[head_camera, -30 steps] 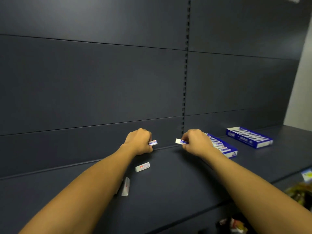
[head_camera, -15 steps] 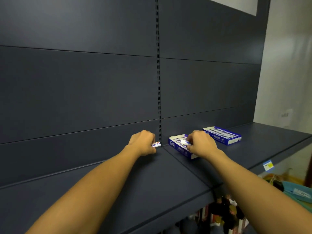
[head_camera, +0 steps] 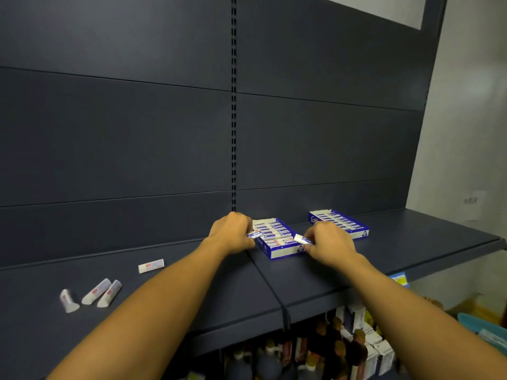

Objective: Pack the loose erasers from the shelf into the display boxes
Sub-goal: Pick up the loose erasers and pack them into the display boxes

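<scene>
Head view: dark shelf (head_camera: pixel 411 250), dark slatted back panel (head_camera: pixel 109 133) behind, slotted upright (head_camera: pixel 233 105) down the middle. On the shelf's left part, loose: one flat red-labelled eraser (head_camera: pixel 151 266), and nearer the front edge three more erasers (head_camera: pixel 90 296) in a rough cluster, well apart from both boxes. Below the shelf, bottles and cartons (head_camera: pixel 343 349), blurred; yellow-and-blue price tag (head_camera: pixel 399 279) on the front lip.

Near display box (head_camera: pixel 277 252), blue and white, open-topped, between the two hands, packed with rows of blue-sleeved erasers. Far display box (head_camera: pixel 359 233), same kind, just behind the right hand, likewise filled in rows; near end hidden by that hand.

Left hand (head_camera: pixel 233 233) curled, pinching a blue-sleeved eraser (head_camera: pixel 254 235) at the near box's left rim. Right hand (head_camera: pixel 327 244) curled, pinching another blue-sleeved eraser (head_camera: pixel 301 239) over the box's right front corner. Both forearms stretched across the shelf, covering part of it.
</scene>
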The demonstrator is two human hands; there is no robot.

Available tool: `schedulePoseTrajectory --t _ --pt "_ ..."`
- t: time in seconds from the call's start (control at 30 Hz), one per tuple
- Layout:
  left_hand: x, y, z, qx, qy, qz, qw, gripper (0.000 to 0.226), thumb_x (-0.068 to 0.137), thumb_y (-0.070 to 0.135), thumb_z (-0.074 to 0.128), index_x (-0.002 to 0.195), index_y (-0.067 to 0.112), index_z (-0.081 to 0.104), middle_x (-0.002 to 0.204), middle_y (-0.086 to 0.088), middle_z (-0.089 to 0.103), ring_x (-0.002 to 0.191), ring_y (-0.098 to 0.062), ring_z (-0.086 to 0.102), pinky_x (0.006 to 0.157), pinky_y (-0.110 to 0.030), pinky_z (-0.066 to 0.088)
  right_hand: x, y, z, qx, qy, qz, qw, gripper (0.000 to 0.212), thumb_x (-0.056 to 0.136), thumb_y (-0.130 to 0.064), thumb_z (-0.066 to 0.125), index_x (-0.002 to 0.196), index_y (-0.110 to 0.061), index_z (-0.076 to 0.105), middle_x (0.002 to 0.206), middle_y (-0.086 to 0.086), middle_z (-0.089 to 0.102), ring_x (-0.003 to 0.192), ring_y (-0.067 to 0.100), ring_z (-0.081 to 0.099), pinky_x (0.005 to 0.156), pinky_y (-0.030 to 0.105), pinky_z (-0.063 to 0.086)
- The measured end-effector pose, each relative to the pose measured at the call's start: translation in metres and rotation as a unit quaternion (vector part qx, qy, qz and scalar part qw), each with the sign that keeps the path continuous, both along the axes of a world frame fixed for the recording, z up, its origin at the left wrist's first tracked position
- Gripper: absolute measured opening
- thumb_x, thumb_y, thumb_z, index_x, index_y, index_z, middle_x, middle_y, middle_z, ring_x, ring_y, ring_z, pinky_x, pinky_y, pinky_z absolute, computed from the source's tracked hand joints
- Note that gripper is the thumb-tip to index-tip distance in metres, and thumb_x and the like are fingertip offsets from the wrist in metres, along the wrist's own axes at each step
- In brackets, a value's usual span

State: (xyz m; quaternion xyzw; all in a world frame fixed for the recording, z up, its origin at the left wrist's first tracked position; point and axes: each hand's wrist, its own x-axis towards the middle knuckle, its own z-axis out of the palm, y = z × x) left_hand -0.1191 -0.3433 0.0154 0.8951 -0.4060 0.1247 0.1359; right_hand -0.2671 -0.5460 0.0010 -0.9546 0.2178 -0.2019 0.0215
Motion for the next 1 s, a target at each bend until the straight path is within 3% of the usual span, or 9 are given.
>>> schedulePoseTrajectory --t 0.3,0.6,0.83,1.0 --pt "-0.008 -0.039 -0.006 -0.007 0.004 0.005 1.0 0.029 0.086 0.04 0.075 0.104 0.021 0.062 0.114 0.001 0.064 0.096 -0.014 0.061 0.076 -0.032 0.057 -0.009 -0.036 -0.004 0.0 -0.009 0.024 1.0 0.022 0.088 -0.035 0.068 0.109 -0.031 0.072 0.109 -0.006 0.066 0.096 0.017 0.063 0.073 0.032 0.052" --pt "0.02 -0.072 -0.008 -0.048 0.05 0.011 0.998 0.033 0.085 0.039 0.077 0.11 0.02 0.068 0.105 0.003 0.067 0.089 -0.013 0.064 0.078 -0.036 0.06 0.014 -0.071 -0.008 0.013 -0.002 0.06 0.998 0.024 0.089 -0.03 0.068 0.113 -0.03 0.072 0.111 -0.006 0.065 0.097 0.016 0.062 0.074 0.032 0.053" --pt "0.045 -0.084 -0.009 -0.066 0.07 0.006 0.995 0.027 0.086 0.035 0.076 0.109 0.021 0.071 0.105 0.005 0.067 0.089 -0.011 0.063 0.073 -0.027 0.055 0.049 -0.089 0.009 0.006 0.011 0.13 0.991 0.024 0.09 -0.031 0.067 0.113 -0.028 0.073 0.11 -0.009 0.061 0.092 0.011 0.058 0.075 0.029 0.049" --pt "0.059 -0.087 -0.009 -0.081 0.066 0.003 0.995 0.022 0.085 0.034 0.077 0.104 0.023 0.073 0.1 0.007 0.067 0.086 -0.009 0.064 0.076 -0.034 0.06 0.08 -0.088 0.009 0.026 0.0 0.178 0.984 0.029 0.09 -0.034 0.069 0.118 -0.025 0.071 0.114 -0.008 0.061 0.093 0.008 0.056 0.073 0.026 0.047"
